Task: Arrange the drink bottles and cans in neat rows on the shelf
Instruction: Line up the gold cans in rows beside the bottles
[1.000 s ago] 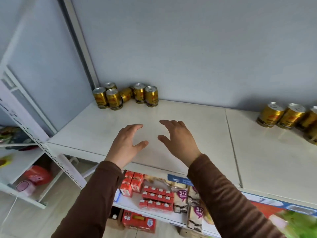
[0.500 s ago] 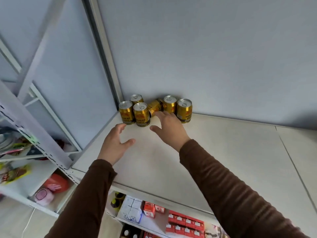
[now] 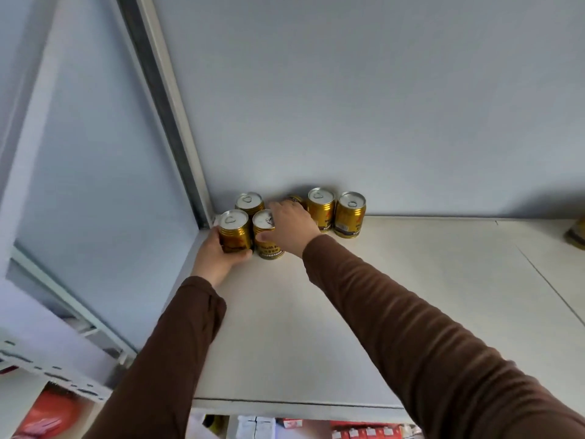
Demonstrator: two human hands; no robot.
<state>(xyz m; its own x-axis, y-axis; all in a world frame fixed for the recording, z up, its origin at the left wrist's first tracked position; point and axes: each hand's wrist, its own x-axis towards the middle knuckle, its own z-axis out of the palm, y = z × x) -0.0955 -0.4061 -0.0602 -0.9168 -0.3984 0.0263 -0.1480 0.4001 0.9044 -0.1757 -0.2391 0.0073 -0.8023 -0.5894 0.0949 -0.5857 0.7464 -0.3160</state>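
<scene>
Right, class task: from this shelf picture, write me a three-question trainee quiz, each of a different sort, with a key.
1. True or false: the left hand grips the gold can nearest the corner post.
2. Multiple choice: the tipped-over can lies
A. at the shelf's front edge
B. behind the right hand, by the wall
C. on the floor
3. Fill in: to the right of the right hand, ___ cans stand upright side by side.

Key: 1 true; 2 B; 3 two.

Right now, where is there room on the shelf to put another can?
The shelf is bare from the rightmost upright can across to the can at the right edge, and forward to the front edge. The back left corner is crowded: cans cluster there with the left hand and right hand.
</scene>
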